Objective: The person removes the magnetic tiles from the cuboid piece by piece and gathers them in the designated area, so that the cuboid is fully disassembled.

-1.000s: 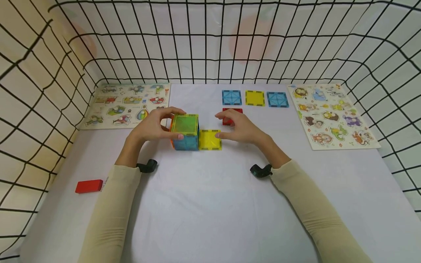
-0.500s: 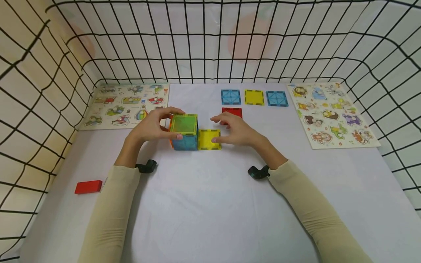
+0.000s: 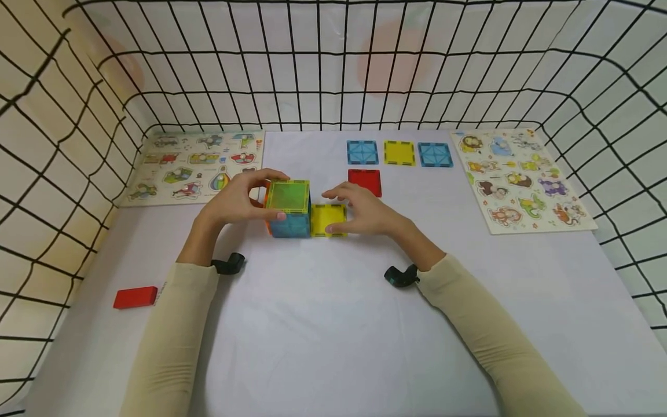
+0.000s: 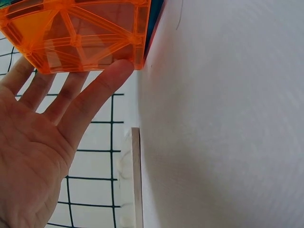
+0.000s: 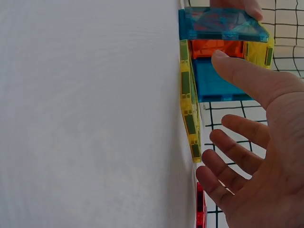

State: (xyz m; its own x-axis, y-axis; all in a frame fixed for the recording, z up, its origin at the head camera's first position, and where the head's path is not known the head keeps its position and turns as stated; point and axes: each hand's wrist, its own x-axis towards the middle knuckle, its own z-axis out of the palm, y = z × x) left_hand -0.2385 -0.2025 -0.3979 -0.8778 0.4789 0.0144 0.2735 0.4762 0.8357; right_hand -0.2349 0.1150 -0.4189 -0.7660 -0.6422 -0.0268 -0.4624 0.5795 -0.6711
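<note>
A cube of magnetic tiles (image 3: 288, 217) stands left of centre, with a yellow top and a blue front. Its left side is an orange tile (image 4: 80, 38), and its right side is open in the right wrist view. My left hand (image 3: 231, 200) grips the cube, thumb at the front and fingers behind. Against the cube's right side, a yellow tile (image 3: 323, 215) lies flat on the table. Over that tile's right part hovers my right hand (image 3: 370, 213), fingers spread and loosely bent, holding nothing. A red tile (image 3: 366, 182) lies just behind this hand.
Along the back lie two blue tiles (image 3: 362, 152) and a yellow tile (image 3: 399, 153). Picture boards stand flat at the back left (image 3: 179, 168) and right (image 3: 521, 185). A red block (image 3: 135, 297) lies at left. Black wire mesh (image 3: 318, 69) encloses the table.
My right hand has moved left over the flat yellow tile, uncovering the red tile. My left hand keeps its hold on the cube. The whole view has shifted slightly.
</note>
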